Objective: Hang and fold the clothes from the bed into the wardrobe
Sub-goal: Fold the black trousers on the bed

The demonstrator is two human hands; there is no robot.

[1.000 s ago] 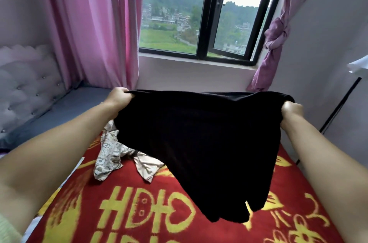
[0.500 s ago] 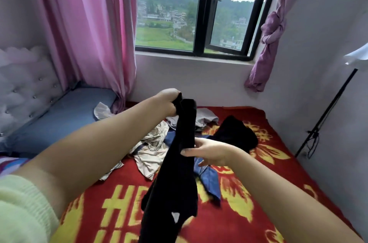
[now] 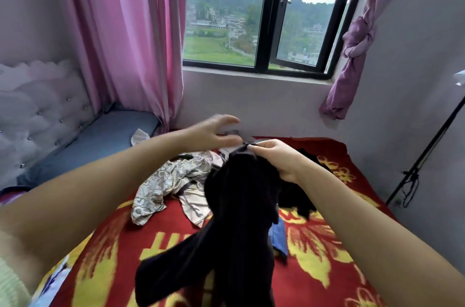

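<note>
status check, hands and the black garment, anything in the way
Right hand pinching black garment at top, hanging over bed. Left hand open, empty. Patterned clothes loose beneath; nothing blocking.

Bare forearms; pale green knit sleeve (image 3: 11,284) at left.

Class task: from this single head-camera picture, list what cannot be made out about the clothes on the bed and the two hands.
- Black garment: its type is unclear; it hangs bunched from the right hand, lower end cut off by the bottom edge.
- Blue item: mostly hidden behind the black garment.
- Left hand: motion-blurred, open.
- Wardrobe: not in view.
</note>
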